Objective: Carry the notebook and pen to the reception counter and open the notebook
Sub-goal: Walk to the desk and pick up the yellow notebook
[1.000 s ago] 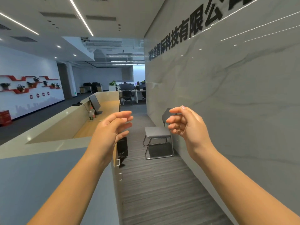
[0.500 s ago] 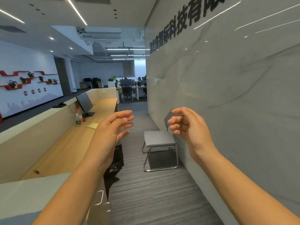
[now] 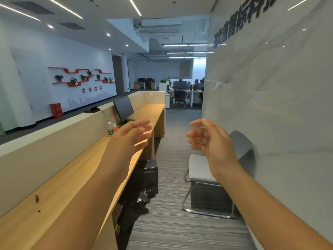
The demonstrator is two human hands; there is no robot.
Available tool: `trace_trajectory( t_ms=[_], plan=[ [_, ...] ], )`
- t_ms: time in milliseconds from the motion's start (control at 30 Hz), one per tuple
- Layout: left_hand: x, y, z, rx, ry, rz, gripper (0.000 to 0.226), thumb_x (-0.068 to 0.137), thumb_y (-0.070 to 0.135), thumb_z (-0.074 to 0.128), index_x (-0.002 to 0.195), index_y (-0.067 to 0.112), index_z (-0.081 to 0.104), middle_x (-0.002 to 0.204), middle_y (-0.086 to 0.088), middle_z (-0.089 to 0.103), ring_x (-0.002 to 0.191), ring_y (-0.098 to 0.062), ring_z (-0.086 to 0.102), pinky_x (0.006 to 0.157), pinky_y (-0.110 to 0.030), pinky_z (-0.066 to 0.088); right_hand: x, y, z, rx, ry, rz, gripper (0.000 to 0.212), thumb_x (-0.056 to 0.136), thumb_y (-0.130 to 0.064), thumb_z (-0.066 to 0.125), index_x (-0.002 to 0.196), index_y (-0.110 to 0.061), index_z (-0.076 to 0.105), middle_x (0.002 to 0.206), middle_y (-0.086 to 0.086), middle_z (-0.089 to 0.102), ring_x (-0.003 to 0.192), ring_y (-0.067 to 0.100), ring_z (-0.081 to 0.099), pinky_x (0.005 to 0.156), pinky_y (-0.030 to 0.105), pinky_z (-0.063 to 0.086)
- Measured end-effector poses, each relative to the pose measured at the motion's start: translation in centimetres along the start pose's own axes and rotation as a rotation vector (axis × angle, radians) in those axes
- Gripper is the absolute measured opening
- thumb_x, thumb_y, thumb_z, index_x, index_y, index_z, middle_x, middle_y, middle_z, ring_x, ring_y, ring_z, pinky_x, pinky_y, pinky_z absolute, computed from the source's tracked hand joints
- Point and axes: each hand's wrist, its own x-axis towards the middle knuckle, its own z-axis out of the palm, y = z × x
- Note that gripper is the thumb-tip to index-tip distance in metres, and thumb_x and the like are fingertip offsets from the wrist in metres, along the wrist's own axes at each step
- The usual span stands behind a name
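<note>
Both hands are raised in front of the camera, empty, fingers loosely spread and curled, palms facing each other. The left hand [image 3: 128, 137] hangs above the wooden desk [image 3: 59, 192] of the reception counter [image 3: 54, 141], which runs from 7 o'clock toward 12. The right hand [image 3: 211, 141] is at 3 o'clock of the left, well apart from it, over a grey chair [image 3: 198, 168] that stands against the marble wall [image 3: 270, 105]. On the desk at 11 o'clock of the left hand stand two bottles [image 3: 111, 125] and, beyond them, a monitor [image 3: 124, 109]. Neither notebook nor pen shows anywhere in view.
</note>
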Motion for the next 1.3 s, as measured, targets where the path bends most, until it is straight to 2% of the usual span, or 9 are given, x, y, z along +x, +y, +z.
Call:
trace_trajectory(
  t_ms=[200,567,667,867,1133,1300],
  plan=[
    [13.9,-6.7,0.8,0.029,0.062,-0.006,0.02,0.095,0.022,0.048,0.095,0.031,0.066,0.103,0.006,0.069,0.098,-0.014,0.066,0.072,-0.02,0.052,14.6,7.4,2.1,-0.001,-0.046,0.02,0.034,0.098,-0.029,0.037,0.085,-0.017,0.066,0.067,-0.001,0.069,0.07,0.018,0.063,0.068,0.033,0.05],
    [40.0,-17.1,1.5,0.097,0.185,-0.062,0.025,0.097,0.017,0.043,0.095,0.028,0.066,0.106,0.003,0.068,0.1,-0.015,0.064,0.076,-0.023,0.051,41.2,20.5,5.2,0.015,-0.083,0.107,0.036,0.099,-0.031,0.035,0.088,-0.015,0.065,0.066,0.0,0.068,0.065,0.013,0.061,0.062,0.028,0.05],
    [46.6,-21.0,1.7,0.102,0.228,-0.085,0.026,0.097,0.015,0.042,0.099,0.025,0.066,0.109,0.0,0.068,0.101,-0.016,0.065,0.082,-0.027,0.053,48.7,24.9,6.0,0.05,-0.126,0.128,0.034,0.099,-0.029,0.035,0.089,-0.012,0.064,0.065,0.001,0.067,0.06,0.011,0.06,0.057,0.023,0.048],
    [59.1,-28.6,1.3,0.098,0.386,-0.124,0.028,0.096,0.013,0.042,0.106,0.021,0.067,0.113,-0.004,0.07,0.104,-0.018,0.066,0.087,-0.031,0.053,63.8,34.1,9.3,0.069,-0.298,0.197,0.034,0.1,-0.03,0.035,0.09,-0.013,0.062,0.072,0.006,0.065,0.061,0.014,0.059,0.058,0.023,0.046],
    [72.6,-36.5,-3.6,0.074,0.579,-0.235,0.028,0.092,0.011,0.047,0.091,0.025,0.07,0.098,0.002,0.074,0.094,-0.015,0.069,0.085,-0.032,0.052,77.2,45.4,18.0,0.048,-0.499,0.377,0.033,0.099,-0.029,0.035,0.086,-0.017,0.063,0.07,0.005,0.063,0.062,0.014,0.058,0.06,0.026,0.047],
    [80.2,-45.2,-10.4,0.084,0.656,-0.365,0.024,0.089,0.009,0.051,0.089,0.025,0.069,0.093,0.003,0.072,0.082,-0.011,0.064,0.074,-0.025,0.049,83.5,54.9,24.9,0.041,-0.537,0.477,0.031,0.099,-0.027,0.036,0.086,-0.015,0.061,0.067,0.004,0.062,0.056,0.013,0.055,0.056,0.025,0.045]
  ],
)
